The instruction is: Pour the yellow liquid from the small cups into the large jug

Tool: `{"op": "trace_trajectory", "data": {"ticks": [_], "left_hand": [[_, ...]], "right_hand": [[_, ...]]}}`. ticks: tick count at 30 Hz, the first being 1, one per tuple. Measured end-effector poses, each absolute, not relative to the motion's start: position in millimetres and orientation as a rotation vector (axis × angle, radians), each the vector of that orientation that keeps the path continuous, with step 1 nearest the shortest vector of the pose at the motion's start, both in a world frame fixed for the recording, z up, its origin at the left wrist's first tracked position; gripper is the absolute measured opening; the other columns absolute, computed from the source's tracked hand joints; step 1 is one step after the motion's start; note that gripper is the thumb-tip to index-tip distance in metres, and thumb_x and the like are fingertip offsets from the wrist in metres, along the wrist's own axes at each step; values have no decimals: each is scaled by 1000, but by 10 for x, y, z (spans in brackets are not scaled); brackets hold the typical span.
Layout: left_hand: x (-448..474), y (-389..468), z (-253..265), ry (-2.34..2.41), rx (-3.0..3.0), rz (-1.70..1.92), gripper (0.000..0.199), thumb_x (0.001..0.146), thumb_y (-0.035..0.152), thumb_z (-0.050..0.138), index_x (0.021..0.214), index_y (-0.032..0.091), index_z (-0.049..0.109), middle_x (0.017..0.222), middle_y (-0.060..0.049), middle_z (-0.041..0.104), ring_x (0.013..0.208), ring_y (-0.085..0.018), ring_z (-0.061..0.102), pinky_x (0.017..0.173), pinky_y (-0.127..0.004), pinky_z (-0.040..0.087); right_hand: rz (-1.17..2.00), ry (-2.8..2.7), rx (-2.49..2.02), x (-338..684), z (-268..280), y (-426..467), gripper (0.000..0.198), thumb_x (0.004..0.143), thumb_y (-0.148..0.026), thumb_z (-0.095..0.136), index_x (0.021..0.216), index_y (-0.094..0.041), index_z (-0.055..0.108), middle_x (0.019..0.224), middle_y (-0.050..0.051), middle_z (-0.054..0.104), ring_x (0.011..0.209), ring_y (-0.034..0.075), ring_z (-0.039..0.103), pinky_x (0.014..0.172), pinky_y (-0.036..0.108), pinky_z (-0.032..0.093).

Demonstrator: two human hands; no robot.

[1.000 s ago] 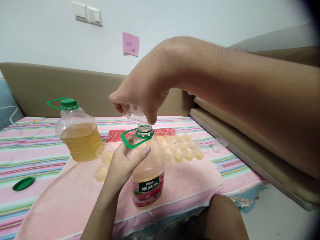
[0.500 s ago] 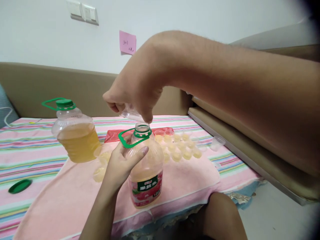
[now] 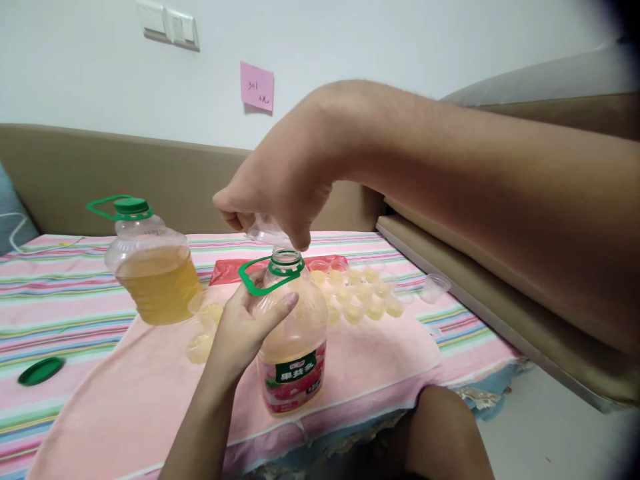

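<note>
My left hand (image 3: 255, 313) is wrapped round the shoulder of a clear plastic juice bottle (image 3: 300, 327), which stands upright and uncapped near the front edge. A green carry handle (image 3: 254, 283) circles its neck, and pale yellow liquid shows low in it. Above the mouth, my right hand (image 3: 283, 187) grips a clear plastic cup (image 3: 267, 230), tipped over the opening. Fingers hide much of the cup, so I cannot tell whether liquid is flowing. Behind the bottle on the right, several small cups (image 3: 355, 300) of yellow liquid are grouped; others (image 3: 200, 340) stand left of my wrist.
A second bottle (image 3: 160, 280), capped green and partly full, stands back left. A loose green cap (image 3: 41, 371) lies at far left. One clear cup (image 3: 435, 288) sits apart on the right, before brown padded panels (image 3: 450, 287). Red plastic (image 3: 227, 271) lies behind the cups.
My right hand and the cup have moved slightly down and to the right over the bottle mouth. My left hand keeps its hold on the bottle.
</note>
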State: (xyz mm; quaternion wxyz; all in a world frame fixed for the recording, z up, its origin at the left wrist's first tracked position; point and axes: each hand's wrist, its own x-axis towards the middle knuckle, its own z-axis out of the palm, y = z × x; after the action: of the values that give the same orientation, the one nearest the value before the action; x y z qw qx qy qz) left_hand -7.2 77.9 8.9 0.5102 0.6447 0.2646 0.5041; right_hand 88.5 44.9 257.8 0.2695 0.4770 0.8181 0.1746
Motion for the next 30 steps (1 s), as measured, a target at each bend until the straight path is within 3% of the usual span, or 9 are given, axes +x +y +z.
{"op": "trace_trajectory", "data": {"ticks": [9,13,17,20,22,25,28,30], "left_hand": [[-72,779,70,626,1547,1209,74,81,58,92,139,19,68,150,-16,68,142,-43,61,127,-58,39],[-74,779,77,618,1536,1204,76,80,58,93,140,18,68,149,-17,68,140,-43,62,127,-58,39],[-71,775,91,627,1540,1206,75,81,58,92,139,18,68,149,-17,68,142,-42,61,127,-57,39],[-67,776,91,623,1534,1210,76,80,58,93,140,19,68,149,-16,68,142,-42,61,127,-56,40],[-66,778,86,622,1533,1213,75,81,58,93,139,19,68,149,-16,68,143,-41,61,127,-56,39],[-70,778,77,613,1534,1210,73,82,58,92,139,19,68,149,-16,69,142,-41,61,127,-56,39],[-76,774,71,622,1549,1223,72,82,58,92,138,19,69,147,-16,69,141,-40,61,125,-56,41],[-79,774,69,625,1552,1223,71,82,58,92,136,19,69,147,-16,70,140,-39,62,124,-55,42]], "right_hand": [[541,2129,1333,909,2574,444,85,78,-23,105,152,-28,62,125,-8,68,109,25,71,99,39,64],[479,2171,1377,900,2571,450,85,75,-15,102,150,-21,63,129,-8,69,117,29,69,108,39,60],[522,2224,1368,895,2554,487,76,60,-17,105,129,-14,74,101,-10,74,106,33,73,102,50,60],[506,2440,1188,965,2549,602,72,43,-17,109,108,-14,79,72,-16,65,87,30,77,87,50,62],[390,2642,1258,1048,2547,718,55,42,-14,106,88,-11,76,67,-18,63,84,27,76,82,41,62],[46,2756,1565,1192,2531,906,35,61,-9,99,80,-6,69,75,-17,67,97,27,74,83,31,61],[-271,2730,1404,1320,2486,1072,40,60,-5,99,89,-7,73,77,-16,68,106,31,72,84,31,61],[-617,2951,1531,1369,2454,1132,40,60,-9,101,87,-8,72,77,-17,68,107,30,72,85,30,62]]}}
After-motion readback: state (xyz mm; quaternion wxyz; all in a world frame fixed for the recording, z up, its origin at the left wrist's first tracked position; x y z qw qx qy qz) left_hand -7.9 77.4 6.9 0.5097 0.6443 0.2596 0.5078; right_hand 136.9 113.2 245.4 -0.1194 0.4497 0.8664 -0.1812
